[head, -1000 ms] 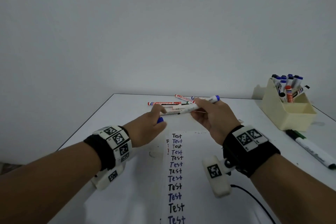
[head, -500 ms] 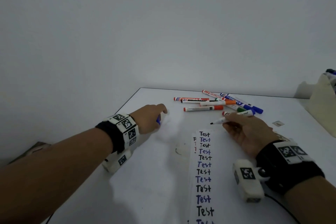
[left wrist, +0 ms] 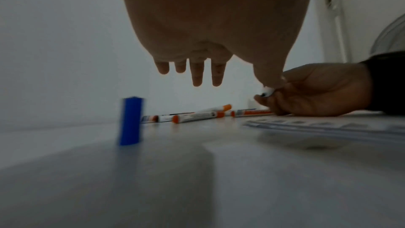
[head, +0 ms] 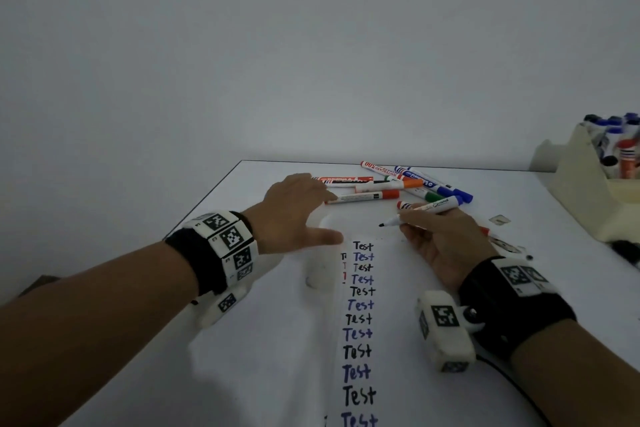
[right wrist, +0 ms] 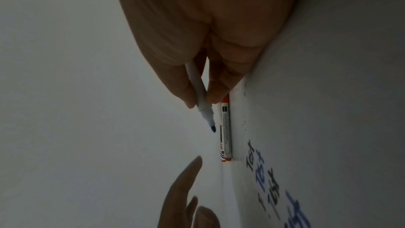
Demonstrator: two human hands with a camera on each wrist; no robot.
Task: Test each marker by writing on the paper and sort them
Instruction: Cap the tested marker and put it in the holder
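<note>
Marker point(head: 420, 213), uncapped, is pinched between the thumb and curled fingers point(right wrist: 215, 91) of the right hand point(head: 446, 246); its dark tip points left and sits just above the top edge of the paper point(head: 360, 329), not touching it. A blue end shows at the marker's far end. The right hand's heel rests on the table point(head: 242, 357) beside the paper's right edge.

Left hand point(head: 294, 215) hovers above the table with fingers straight and spread, thumb extended toward the paper; it holds nothing. In the left wrist view, a blue cap point(left wrist: 130, 121) stands upright on the table below that hand, apart from the fingers.

Paper carries a column of "Test" entries in alternating black and blue ink.

Loose markers point(head: 398, 185) with orange, green and blue caps lie in a cluster beyond both hands. A cream holder point(head: 581, 191) at far right contains further markers upright.
</note>
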